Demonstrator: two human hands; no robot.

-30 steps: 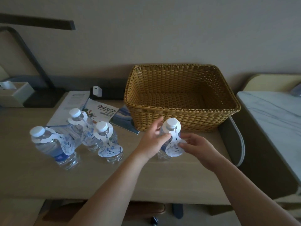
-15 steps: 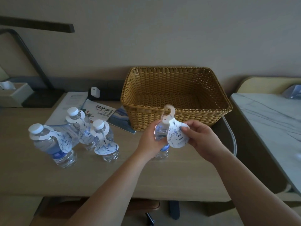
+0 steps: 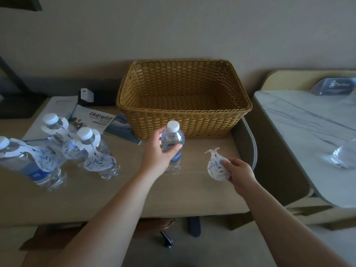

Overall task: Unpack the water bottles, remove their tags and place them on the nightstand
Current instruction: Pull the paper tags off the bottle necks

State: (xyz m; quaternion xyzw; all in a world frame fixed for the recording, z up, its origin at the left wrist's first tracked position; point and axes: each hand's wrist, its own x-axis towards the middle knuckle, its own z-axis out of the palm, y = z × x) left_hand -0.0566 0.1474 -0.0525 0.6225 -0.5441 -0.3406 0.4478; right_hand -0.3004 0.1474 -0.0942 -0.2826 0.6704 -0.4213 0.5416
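My left hand point(image 3: 160, 151) grasps the bottle point(image 3: 172, 145) around its shoulder; it stands upright on the desk point(image 3: 192, 189), cap up, before the basket point(image 3: 183, 97). To the right, well apart, my right hand point(image 3: 238, 173) pinches the tag point(image 3: 216, 165), loop end pointing up.

Beige wall point(image 3: 173, 26), wooden desk point(image 3: 134, 189), dim light, perhaps.

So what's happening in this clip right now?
A person is stripping neck tags off water bottles at a desk. The left hand grips an untagged bottle standing in front of the wicker basket; the right hand holds its removed tag. Three bottles to the left keep their tags.
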